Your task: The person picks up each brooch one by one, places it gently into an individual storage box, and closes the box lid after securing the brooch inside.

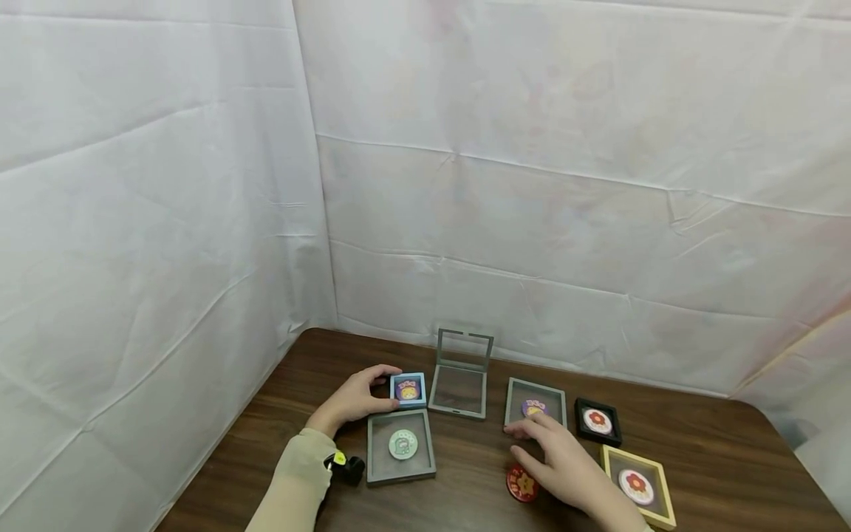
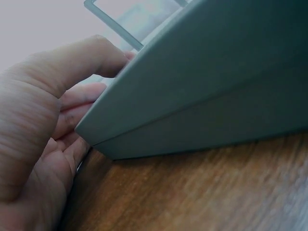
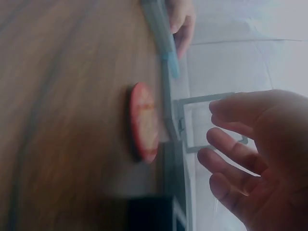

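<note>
My left hand (image 1: 351, 400) grips the left side of a small blue display frame (image 1: 415, 406) that has a purple-and-yellow round badge in it. Just below sits a grey frame (image 1: 401, 479) with a pale green badge (image 1: 402, 444). In the left wrist view this frame's side (image 2: 192, 96) hides most of what the fingers hold. My right hand (image 1: 561, 458) hovers, fingers loosely spread and holding nothing, by a red round badge (image 1: 521, 485) on the table. The right wrist view shows the red badge (image 3: 144, 122) apart from the hand (image 3: 269, 149).
A grey frame (image 1: 459, 389) stands with its lid raised at the back. Beyond my right hand lies another grey frame (image 1: 521, 395) with a purple badge. A black frame (image 1: 612, 436) and a yellow frame (image 1: 665, 496), each with a red-flower badge, lie right. White cloth (image 1: 532, 185) hangs behind.
</note>
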Demonstrator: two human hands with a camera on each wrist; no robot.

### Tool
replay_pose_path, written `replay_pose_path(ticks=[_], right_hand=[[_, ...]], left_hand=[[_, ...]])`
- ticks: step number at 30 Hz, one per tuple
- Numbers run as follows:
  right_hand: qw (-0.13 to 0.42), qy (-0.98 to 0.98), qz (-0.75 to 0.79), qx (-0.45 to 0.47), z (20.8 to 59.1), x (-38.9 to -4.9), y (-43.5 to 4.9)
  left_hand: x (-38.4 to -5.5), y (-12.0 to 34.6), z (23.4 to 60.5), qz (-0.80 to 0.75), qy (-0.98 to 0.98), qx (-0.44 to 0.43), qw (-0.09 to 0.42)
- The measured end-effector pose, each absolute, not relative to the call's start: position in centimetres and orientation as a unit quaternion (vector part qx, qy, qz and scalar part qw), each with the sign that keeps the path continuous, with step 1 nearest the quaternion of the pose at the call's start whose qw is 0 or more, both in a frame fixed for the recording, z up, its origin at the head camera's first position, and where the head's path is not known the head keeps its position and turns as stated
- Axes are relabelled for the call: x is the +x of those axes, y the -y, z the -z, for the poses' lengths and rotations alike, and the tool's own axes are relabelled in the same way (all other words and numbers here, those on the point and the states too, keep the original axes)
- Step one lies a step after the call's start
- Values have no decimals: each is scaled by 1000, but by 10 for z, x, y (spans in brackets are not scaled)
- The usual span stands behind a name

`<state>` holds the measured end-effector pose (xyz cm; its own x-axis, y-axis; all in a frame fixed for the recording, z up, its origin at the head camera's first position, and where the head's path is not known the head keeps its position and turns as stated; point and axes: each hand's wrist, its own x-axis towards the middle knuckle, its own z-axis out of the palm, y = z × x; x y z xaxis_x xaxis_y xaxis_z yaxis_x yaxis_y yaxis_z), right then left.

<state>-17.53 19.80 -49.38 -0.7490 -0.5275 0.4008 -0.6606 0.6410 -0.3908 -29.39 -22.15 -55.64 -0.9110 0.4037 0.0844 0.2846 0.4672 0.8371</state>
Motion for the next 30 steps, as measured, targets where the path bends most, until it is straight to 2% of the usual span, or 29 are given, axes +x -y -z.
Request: replay_pose_path(ticks=[5, 14, 17, 22, 30], right_hand=[[131, 897, -241, 346, 500, -166, -210], [-7, 896, -242, 372, 497, -158, -222], [-26, 895, -244, 372, 495, -159, -222], [-17, 892, -241, 381, 496, -159, -218], [37, 898, -200, 391, 507, -162, -215]], left_hand=[[-292, 222, 558, -479, -852, 202, 65], [-293, 223, 560, -482, -851, 200, 65], [-294, 224, 561, -483, -850, 199, 63], [-296, 224, 563, -483, -850, 199, 63], [-296, 222, 558, -481, -851, 202, 62]])
